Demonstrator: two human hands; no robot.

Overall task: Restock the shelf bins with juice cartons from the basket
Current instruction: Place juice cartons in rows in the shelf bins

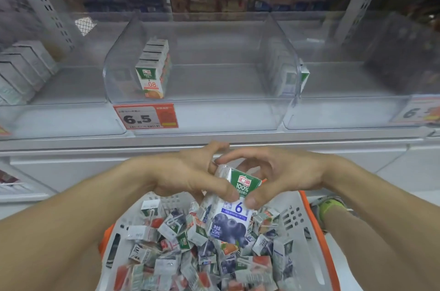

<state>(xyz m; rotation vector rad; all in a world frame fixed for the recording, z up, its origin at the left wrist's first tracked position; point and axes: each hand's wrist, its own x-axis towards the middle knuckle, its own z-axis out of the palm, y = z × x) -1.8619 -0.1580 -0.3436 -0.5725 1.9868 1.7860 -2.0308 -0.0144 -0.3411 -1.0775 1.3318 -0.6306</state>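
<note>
Up front stands a grey shop shelf [214,140] with clear plastic bins [281,57]. One bin holds a short row of orange juice cartons [152,76], and a price tag [145,116] sits on its front. Below, a white basket [295,224] with orange trim is full of small cartons. Both hands hold one blueberry juice carton [228,214] just above the basket. The left hand [190,174] and right hand [283,174] each pinch its top.

Blueberry carton [232,217] upright above carton-filled basket [292,221].
</note>
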